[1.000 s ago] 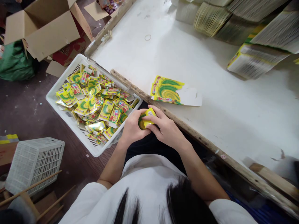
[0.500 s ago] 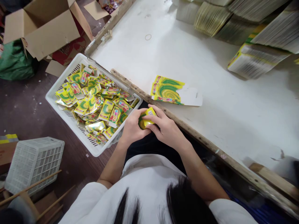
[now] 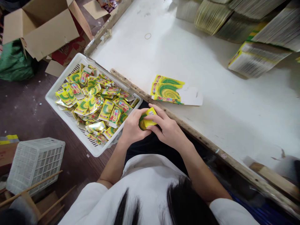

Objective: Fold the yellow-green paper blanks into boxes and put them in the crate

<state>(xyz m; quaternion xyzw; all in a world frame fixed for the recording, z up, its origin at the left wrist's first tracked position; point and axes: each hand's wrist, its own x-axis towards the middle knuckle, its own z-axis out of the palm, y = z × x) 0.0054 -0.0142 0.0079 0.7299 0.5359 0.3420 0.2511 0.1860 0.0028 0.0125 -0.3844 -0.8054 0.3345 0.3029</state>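
One small yellow-and-green cardboard carton (image 3: 151,111), grasped by the fingers of left hand (image 3: 133,125) and right hand (image 3: 170,128), off the near edge of the white worktop (image 3: 211,125); seemingly mid-folding, next probably wanting a firm, even press

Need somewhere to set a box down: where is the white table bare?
Broadest: the white table between the flat cartons, the stacks and the wooden edge. Another lies between the flat cartons and the thin ring. Crowded: under the stacks, the white basket heaped with packets, and where left hand and right hand hold a yellow box.
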